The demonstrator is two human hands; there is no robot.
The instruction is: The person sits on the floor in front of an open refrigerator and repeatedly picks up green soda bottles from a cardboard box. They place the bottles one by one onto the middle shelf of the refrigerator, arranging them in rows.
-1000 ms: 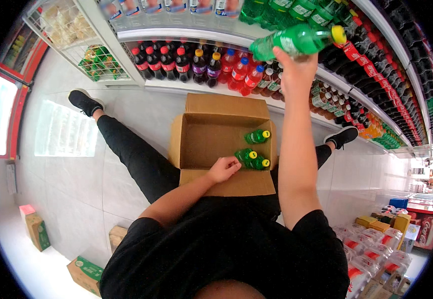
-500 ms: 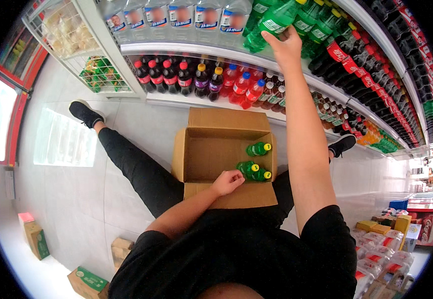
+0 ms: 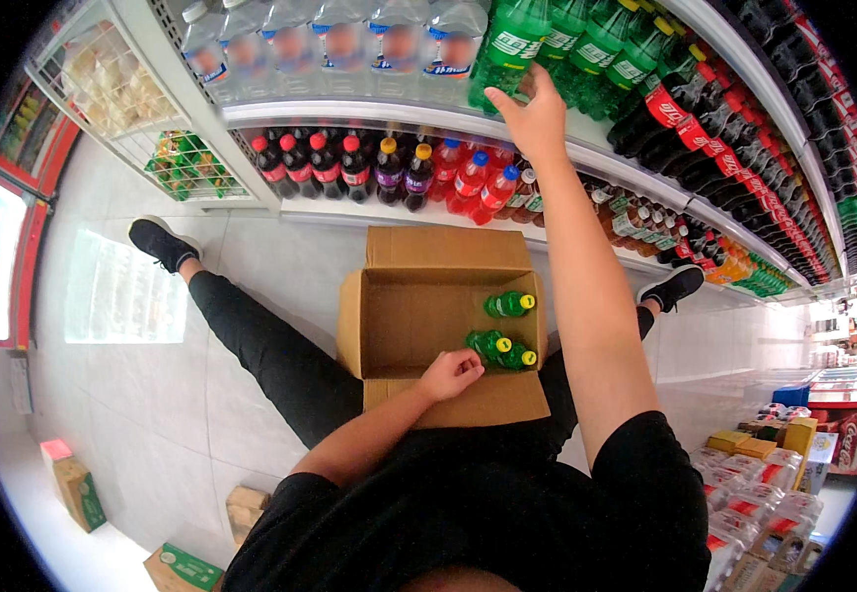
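Observation:
My right hand (image 3: 535, 116) reaches up to the shelf with thumb and fingers apart, beside the lower part of a large green soda bottle (image 3: 513, 44). That bottle stands at the front of the shelf, right of a row of clear bottles. Between my legs, an open cardboard box (image 3: 399, 279) holds three small green bottles with yellow caps: one bottle (image 3: 507, 305) at the far right, and two (image 3: 502, 349) nearer me. At the box's near edge rests my left hand (image 3: 451, 375), fingers loosely curled, nothing visible in them, close to the nearer bottles.
More green bottles (image 3: 606, 44) and dark cola bottles (image 3: 680, 113) line the shelf to the right. Clear bottles (image 3: 339, 49) stand left. Below is a shelf of red, purple and dark drinks (image 3: 473, 183). A wire rack (image 3: 196, 163) stands left; packed bottles (image 3: 754, 493) lie at lower right.
The large green bottle, tilted in my right hand before, now stands more upright and further left on the shelf. My right hand has shifted left and down, its fingers spread. My left hand stays by the box edge.

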